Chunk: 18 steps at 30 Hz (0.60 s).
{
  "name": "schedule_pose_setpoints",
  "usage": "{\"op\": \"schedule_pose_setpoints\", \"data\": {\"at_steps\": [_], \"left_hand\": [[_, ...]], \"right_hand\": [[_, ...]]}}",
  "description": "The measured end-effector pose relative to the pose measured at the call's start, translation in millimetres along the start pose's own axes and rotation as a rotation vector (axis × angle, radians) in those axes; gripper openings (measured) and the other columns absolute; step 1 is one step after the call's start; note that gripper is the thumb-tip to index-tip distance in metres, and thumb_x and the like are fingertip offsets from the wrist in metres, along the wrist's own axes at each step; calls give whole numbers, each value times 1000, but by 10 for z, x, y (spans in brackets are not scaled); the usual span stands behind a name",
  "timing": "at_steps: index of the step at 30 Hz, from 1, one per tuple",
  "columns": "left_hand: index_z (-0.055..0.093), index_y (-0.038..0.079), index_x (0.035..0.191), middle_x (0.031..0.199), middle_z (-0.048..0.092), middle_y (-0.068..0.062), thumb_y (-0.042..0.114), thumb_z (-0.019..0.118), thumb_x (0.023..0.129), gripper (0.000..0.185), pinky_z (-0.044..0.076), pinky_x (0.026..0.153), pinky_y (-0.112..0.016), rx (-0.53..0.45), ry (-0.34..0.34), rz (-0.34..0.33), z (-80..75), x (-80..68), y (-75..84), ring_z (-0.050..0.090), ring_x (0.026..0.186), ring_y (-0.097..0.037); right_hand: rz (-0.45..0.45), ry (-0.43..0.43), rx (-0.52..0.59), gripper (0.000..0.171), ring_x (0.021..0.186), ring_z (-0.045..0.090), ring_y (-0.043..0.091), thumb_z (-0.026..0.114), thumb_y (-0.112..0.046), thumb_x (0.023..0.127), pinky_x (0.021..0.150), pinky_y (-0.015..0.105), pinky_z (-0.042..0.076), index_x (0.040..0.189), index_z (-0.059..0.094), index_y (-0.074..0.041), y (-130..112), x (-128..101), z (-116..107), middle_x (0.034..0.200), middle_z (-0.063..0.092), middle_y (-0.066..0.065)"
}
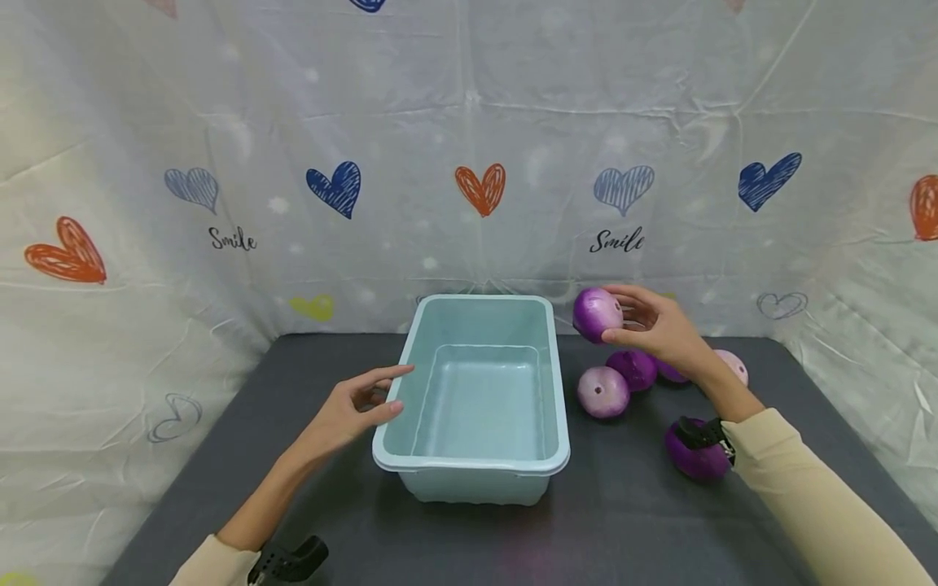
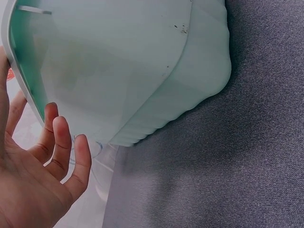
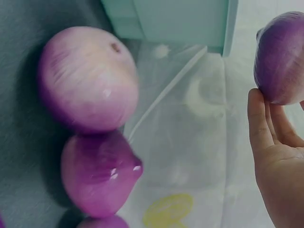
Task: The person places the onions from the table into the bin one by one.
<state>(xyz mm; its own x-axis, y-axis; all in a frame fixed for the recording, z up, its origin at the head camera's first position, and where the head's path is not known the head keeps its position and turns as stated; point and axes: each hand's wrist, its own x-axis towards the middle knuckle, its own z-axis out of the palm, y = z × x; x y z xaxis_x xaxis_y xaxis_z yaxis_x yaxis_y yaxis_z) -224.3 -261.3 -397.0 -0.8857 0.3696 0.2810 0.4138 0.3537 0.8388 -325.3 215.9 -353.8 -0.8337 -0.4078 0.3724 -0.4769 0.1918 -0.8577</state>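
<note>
Holding one purple onion (image 1: 597,314) up in the curled fingers (image 1: 636,334) of our right hand (image 1: 659,330), we have it in the air just right of the pale blue tub (image 1: 479,305), near its far right corner. Our left hand (image 1: 352,411) rests open against the tub's left rim. We count five more onions on the desk (image 1: 623,521) beneath and right, one tub.

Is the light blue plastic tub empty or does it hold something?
Empty: the tub shows only its bare floor; every onion is outside it.
</note>
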Motion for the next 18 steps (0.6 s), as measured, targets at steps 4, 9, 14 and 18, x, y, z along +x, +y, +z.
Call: {"op": "schedule_pose_setpoints", "data": {"at_steps": [4, 9, 14, 18], "left_hand": [[55, 15, 148, 131, 58, -13, 12, 68, 98, 52, 47, 73, -38, 0, 2, -2, 5, 3, 9, 62, 88, -33], [55, 13, 149, 135, 56, -14, 11, 68, 99, 52, 47, 74, -37, -13, -2, -5, 2, -2, 11, 62, 91, -32], [54, 15, 149, 140, 54, -14, 12, 68, 99, 52, 48, 77, -37, -19, -6, -8, -1, -11, 8, 63, 96, -34], [55, 17, 149, 139, 55, -13, 13, 68, 99, 52, 49, 79, -38, -8, -2, -12, -3, -16, 14, 63, 97, -34]], "right_hand": [[-34, -24, 19, 63, 123, 56, 30, 80, -4, 88, 97, 33, 47, 146, 55, -11, -51, 94, 70, 140, 56, 11], [-67, -58, 84, 65, 122, 57, 31, 80, 0, 87, 98, 37, 48, 146, 54, -7, -117, 199, 197, 140, 56, 14], [-92, -79, 84, 65, 123, 56, 32, 81, 0, 86, 97, 37, 48, 145, 55, -6, -145, 292, 319, 139, 56, 14], [-92, -112, 96, 66, 123, 56, 33, 82, -1, 85, 98, 40, 48, 145, 54, -5, -176, 351, 411, 140, 56, 13]]}}
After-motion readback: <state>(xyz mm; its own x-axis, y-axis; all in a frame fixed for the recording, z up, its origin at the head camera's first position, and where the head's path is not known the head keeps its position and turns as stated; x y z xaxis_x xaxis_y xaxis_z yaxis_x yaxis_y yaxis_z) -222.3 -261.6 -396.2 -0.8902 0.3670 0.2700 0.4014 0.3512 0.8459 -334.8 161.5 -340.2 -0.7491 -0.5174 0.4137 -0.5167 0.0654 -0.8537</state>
